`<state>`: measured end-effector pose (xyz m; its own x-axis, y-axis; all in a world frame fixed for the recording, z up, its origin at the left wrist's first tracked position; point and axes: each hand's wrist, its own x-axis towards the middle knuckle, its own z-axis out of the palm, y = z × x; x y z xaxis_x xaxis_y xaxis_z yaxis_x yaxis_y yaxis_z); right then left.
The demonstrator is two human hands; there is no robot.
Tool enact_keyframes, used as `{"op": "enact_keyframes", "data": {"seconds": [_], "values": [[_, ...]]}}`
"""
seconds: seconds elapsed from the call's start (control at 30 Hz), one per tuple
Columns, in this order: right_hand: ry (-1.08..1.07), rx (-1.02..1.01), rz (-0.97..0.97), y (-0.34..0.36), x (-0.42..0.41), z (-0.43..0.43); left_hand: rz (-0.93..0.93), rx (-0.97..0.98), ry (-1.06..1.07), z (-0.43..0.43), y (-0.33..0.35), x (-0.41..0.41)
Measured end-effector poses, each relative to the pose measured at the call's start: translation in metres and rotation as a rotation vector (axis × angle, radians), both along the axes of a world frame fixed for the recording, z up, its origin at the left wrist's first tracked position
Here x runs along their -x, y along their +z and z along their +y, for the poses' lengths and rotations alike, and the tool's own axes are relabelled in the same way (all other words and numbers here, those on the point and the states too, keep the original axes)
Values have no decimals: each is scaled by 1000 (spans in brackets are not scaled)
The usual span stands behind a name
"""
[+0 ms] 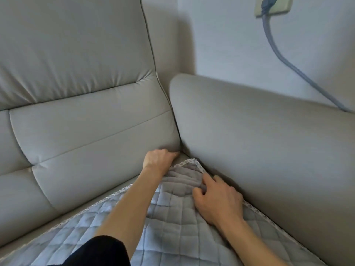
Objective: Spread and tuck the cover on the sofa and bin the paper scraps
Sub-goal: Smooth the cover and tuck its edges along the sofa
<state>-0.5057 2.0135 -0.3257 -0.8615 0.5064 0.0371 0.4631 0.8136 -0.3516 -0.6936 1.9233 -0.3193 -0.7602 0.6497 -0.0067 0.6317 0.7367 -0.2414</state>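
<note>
A grey quilted cover (172, 223) with a white lace edge lies on the seat of a beige sofa (86, 131). Its far corner is bunched in folds near the gap where backrest and armrest meet. My left hand (158, 159) reaches into that corner, its fingertips pushed down between the seat and the backrest, hidden in the crease. My right hand (217, 198) rests on the wrinkled cover beside the armrest, fingers bent and pressing into the folds. No paper scraps are in view.
The sofa's armrest (259, 141) rises on the right. Behind it a pale wall carries a socket (273, 4) with a grey cable (288, 60) running down past the armrest.
</note>
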Motion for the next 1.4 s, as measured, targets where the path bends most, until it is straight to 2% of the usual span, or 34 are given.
{"op": "enact_keyframes", "data": {"seconds": [0.13, 0.27, 0.5, 0.57, 0.7, 0.8, 0.87, 0.9, 1.0, 1.1, 1.2, 1.23, 1.33, 1.37, 1.4], "values": [[8, 22, 18, 0, 8, 4, 117, 81, -10, 13, 2, 13], [18, 45, 44, -1, 12, 2, 132, 112, 18, 11, -5, 13], [0, -3, 62, -3, 17, 12, 76, -70, 87, 18, 0, 8], [-33, -28, 9, -10, 5, 19, -21, -199, 125, 11, -4, -10], [-77, -78, -32, -12, 11, 38, -197, -607, 132, -16, 10, -39], [-79, -74, -109, -6, 25, 32, -454, -738, 31, -47, 33, -66], [-107, -76, -124, -4, 25, 27, -732, -711, -20, -63, 47, -87], [-126, -78, -119, -2, 23, 25, -859, -640, -59, -70, 54, -96], [-112, -91, -116, 3, 11, 6, -1107, -463, -83, -102, 77, -109], [-59, -88, -79, 11, 9, -17, -1221, -509, 23, -127, 99, -101], [-58, -69, -51, 24, 5, -25, -1173, -589, 81, -137, 111, -95], [-70, -69, -47, 23, -1, -24, -1208, -575, 75, -137, 111, -96], [-98, -85, -55, 14, -19, -18, -1486, -438, 61, -139, 103, -102], [-100, -83, -52, 13, -21, -17, -1520, -413, 78, -143, 101, -101], [-97, -78, -50, 13, -21, -18, -1472, -416, 106, -145, 99, -98]]}}
